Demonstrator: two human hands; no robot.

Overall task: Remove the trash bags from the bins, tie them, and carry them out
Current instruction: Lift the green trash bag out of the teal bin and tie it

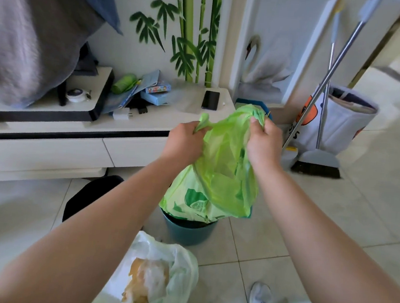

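While both arms reached forward, the left hand [185, 138] was closed around one bunched corner of the green trash bag [218, 174], and the right hand [263, 143] pinched the opposite gathered corner, fingers curled tight. Bag hung between the two hands, its bottom just above or still touching the rim of the teal bin [188, 231]; contact could not be settled. Darker green leaf print showed on packaging through the bag's lower wall; no words legible. White bag [159, 278], holding tan and white contents, lay on the floor tiles [333, 223] nearer the person, just beside the bin. Black bin [86, 197] stood left of the teal one, close to the low white counter [75, 126]. On the counter: a black phone [210, 100] near its right edge, a blue printed box [157, 90] with lettering too blurred to read, a green pouch [124, 80], a white charger [122, 115]. A broom [317, 165] leaned at right against a quilted white basket [342, 120] bearing orange shapes and a partial dark letter, possibly "S". Open tile floor lay to the right of the bin and toward the doorway at upper right. A white slipper [259, 301] showed near the bottom edge.
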